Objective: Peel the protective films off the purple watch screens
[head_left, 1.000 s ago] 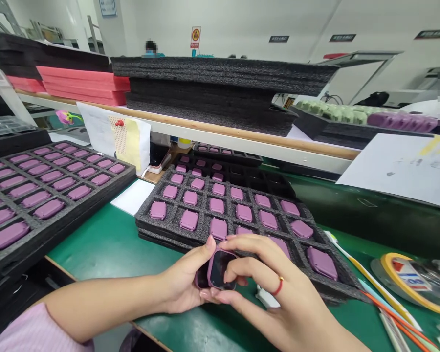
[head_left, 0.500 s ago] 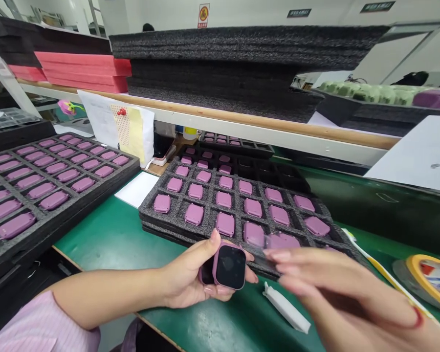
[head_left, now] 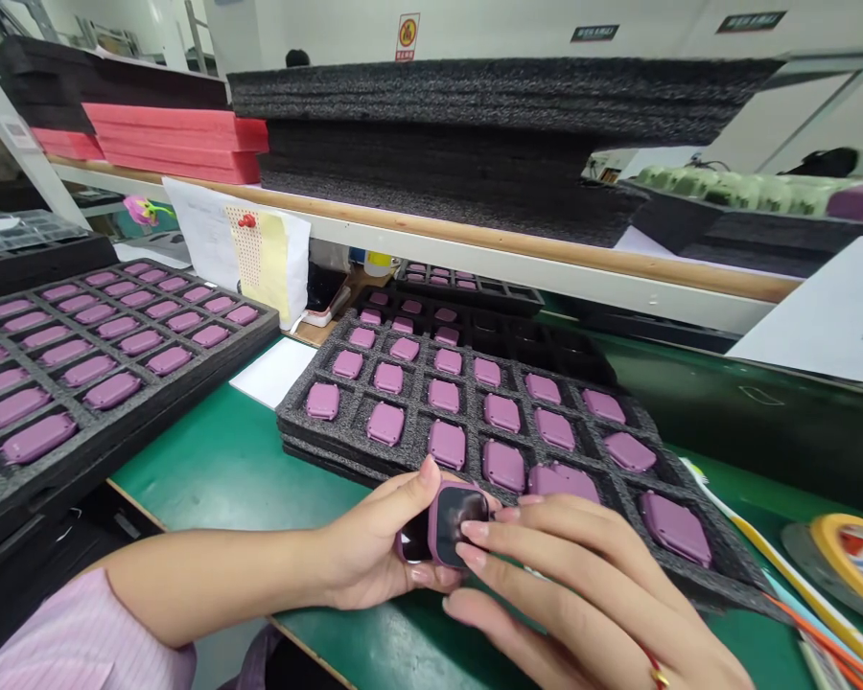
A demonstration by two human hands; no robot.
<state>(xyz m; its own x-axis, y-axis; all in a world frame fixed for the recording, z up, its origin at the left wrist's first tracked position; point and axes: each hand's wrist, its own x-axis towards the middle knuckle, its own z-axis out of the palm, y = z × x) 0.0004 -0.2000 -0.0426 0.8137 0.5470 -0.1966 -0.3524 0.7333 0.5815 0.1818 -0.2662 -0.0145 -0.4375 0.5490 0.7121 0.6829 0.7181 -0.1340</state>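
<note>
Right hand (head_left: 582, 575): lay near, right of centre; fingers loosely spread and bent, two fingertips over the dark glass, no firm grip seen; whether they pressed could not be told.
Left hand (head_left: 381, 541): lay near, at centre; thumb and fingers were closed around two units by their sides.
Upper unit: purple, rounded-square watch case with black glass face (head_left: 450, 522), held glass up in the left hand.
Lower unit: second purple watch case with dark glass (head_left: 415, 539), lay under and left of the first, partly hidden.
Handling: both were judged light and stiff, the glass likely slick, easily smudged or scratched; best hold, the purple side edges.
Bench: smooth green top (head_left: 208, 450), ran beneath the hands.
Centre tray: dark grey foam, square-celled (head_left: 316, 450), stood just beyond the hands; purple rounded cases (head_left: 505, 467) sat in many cells.
Left tray: similar grey foam grid (head_left: 187, 388), also bore purple cases.
Far shelf: white, wood-edged (head_left: 475, 251), carried black foam sheets (head_left: 438, 158).
</note>
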